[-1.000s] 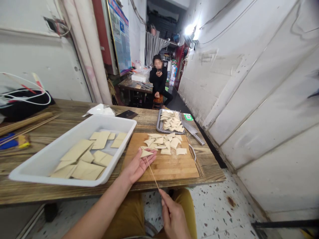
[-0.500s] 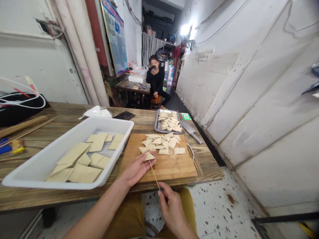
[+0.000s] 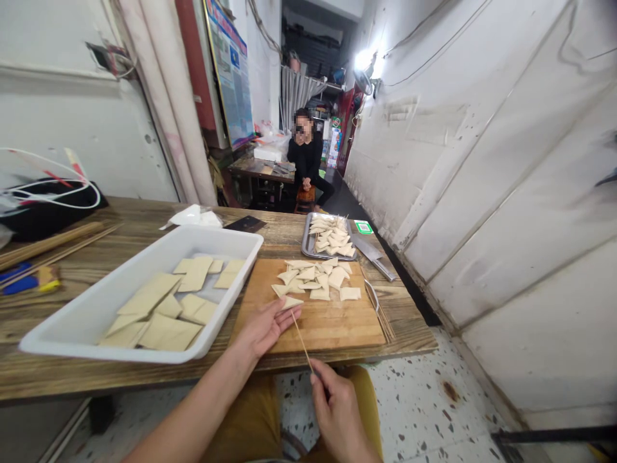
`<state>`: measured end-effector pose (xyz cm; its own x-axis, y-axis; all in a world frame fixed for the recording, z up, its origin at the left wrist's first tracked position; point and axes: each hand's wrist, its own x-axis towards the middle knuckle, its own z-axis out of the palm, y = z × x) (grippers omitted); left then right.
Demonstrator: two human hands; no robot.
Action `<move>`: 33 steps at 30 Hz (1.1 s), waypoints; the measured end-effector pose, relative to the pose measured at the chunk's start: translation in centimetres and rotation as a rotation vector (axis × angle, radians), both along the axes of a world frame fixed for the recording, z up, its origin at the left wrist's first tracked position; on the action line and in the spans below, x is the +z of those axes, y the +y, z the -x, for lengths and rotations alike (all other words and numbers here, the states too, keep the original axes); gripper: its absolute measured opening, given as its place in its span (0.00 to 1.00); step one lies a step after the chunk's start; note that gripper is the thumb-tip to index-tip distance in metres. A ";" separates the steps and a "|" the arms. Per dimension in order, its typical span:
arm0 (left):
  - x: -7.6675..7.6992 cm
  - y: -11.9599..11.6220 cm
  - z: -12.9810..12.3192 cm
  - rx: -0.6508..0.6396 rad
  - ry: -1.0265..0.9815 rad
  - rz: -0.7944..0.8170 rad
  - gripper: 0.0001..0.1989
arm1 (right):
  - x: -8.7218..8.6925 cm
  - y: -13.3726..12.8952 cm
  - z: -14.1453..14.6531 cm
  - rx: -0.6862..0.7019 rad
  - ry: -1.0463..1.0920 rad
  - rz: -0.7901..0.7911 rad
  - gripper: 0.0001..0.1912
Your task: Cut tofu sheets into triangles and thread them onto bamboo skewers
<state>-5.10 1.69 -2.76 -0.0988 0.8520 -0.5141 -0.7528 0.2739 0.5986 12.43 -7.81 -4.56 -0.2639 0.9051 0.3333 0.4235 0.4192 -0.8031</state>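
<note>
My left hand (image 3: pixel 268 326) is over the near left of a wooden cutting board (image 3: pixel 332 328), with a thin pale triangular piece, like folded tofu sheet (image 3: pixel 292 303), held at its fingers. My right hand (image 3: pixel 337 402), in front of the table edge, pinches the lower end of a bamboo skewer (image 3: pixel 301 337). The skewer slants up to the left, its tip at the lower edge of the held piece; whether it has gone in, I cannot tell. Beyond my left fingers lies a pile of similar folded pieces (image 3: pixel 318 276) on the board.
A white plastic tub (image 3: pixel 36 341) with larger flat sheets stands left. Behind the board is a metal tray (image 3: pixel 305 243) of skewered pieces, with a cleaver (image 3: pixel 373 256) beside it. Several loose skewers (image 3: pixel 385 321) lie at the board's right. A person (image 3: pixel 308 154) sits farther back.
The held piece has tipped and now shows a narrower face. The skewer still points at it from my right hand. The whole view has shifted slightly.
</note>
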 end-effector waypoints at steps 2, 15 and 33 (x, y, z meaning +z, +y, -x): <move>-0.2 0.0 0.0 -0.009 -0.009 0.006 0.05 | -0.1 0.1 0.1 0.010 0.015 -0.002 0.16; -0.4 -0.1 0.0 -0.025 0.011 0.003 0.03 | -0.5 0.3 0.1 0.026 0.026 0.059 0.17; -0.1 -0.4 -0.5 -0.047 0.039 0.017 0.02 | -1.1 0.3 0.3 -0.015 -0.004 0.064 0.17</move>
